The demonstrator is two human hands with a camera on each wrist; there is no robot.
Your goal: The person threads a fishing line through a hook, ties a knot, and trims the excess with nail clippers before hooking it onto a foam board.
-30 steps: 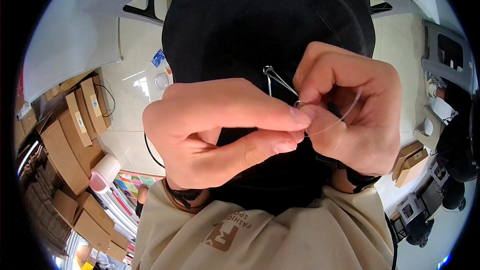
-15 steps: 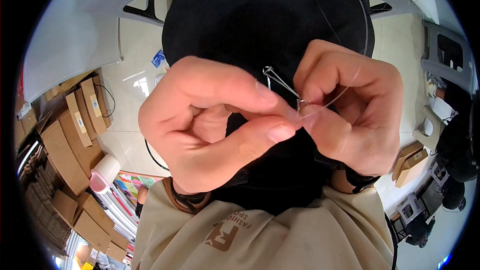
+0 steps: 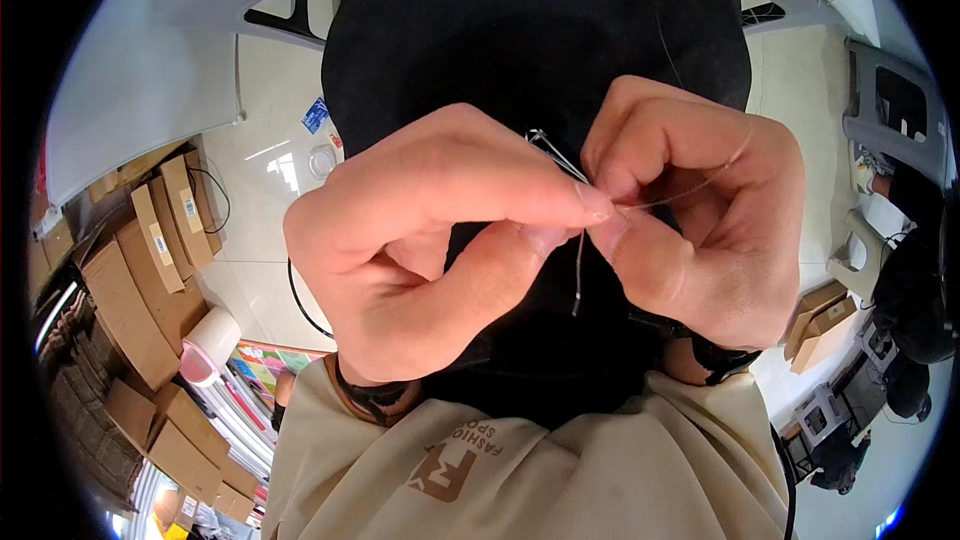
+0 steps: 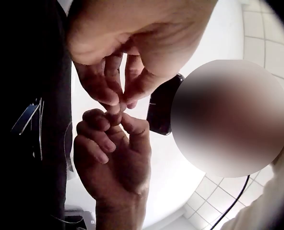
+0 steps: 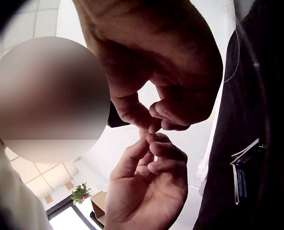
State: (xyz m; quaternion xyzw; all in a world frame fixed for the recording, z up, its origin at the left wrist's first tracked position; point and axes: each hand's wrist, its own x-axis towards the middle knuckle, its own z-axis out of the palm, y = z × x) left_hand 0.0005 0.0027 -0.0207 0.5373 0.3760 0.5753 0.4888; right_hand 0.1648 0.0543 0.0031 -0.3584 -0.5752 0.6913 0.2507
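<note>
Fine strand (image 3: 578, 285) between fingertips
Left hand (image 3: 420, 230) and right hand (image 3: 710, 220) pinch it above the black cloth (image 3: 450, 50), midway between its side edges, near a metal tool (image 5: 238, 177). With one end dangling, a slackened pinch could let it slip and disappear against the dark fabric.

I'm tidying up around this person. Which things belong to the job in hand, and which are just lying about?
In the job, it seems:
- thin strand, at the left hand
- small metal piece, at the right hand

Lying about:
- cardboard boxes
- pinkish bin
- blue packet
</note>
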